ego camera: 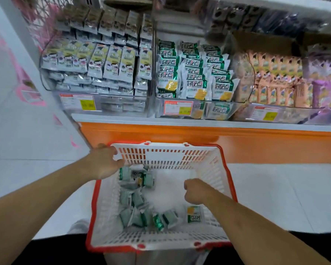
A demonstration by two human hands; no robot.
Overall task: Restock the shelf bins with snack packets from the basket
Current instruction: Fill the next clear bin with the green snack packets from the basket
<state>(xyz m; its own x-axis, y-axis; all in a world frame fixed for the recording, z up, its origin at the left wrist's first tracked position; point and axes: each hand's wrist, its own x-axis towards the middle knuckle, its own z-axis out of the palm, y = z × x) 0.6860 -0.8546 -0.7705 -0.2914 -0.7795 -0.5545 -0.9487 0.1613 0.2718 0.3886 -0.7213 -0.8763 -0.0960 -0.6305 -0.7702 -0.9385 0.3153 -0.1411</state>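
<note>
Though half-empty, basket (161,153) with packets (137,199).

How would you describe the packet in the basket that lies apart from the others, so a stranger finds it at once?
Look into the white basket with the red rim, below the orange shelf front. Most packets pile along its left side. The lone packet lies face up just beneath the right hand, showing a yellow patch and green band.

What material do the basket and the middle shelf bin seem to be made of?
Basket: apparently moulded plastic, white with a red rim, matte; its walls are a slotted grid. Middle shelf bin: probably clear hard plastic, glossy; green packets show through its front and it carries reflections.
</note>
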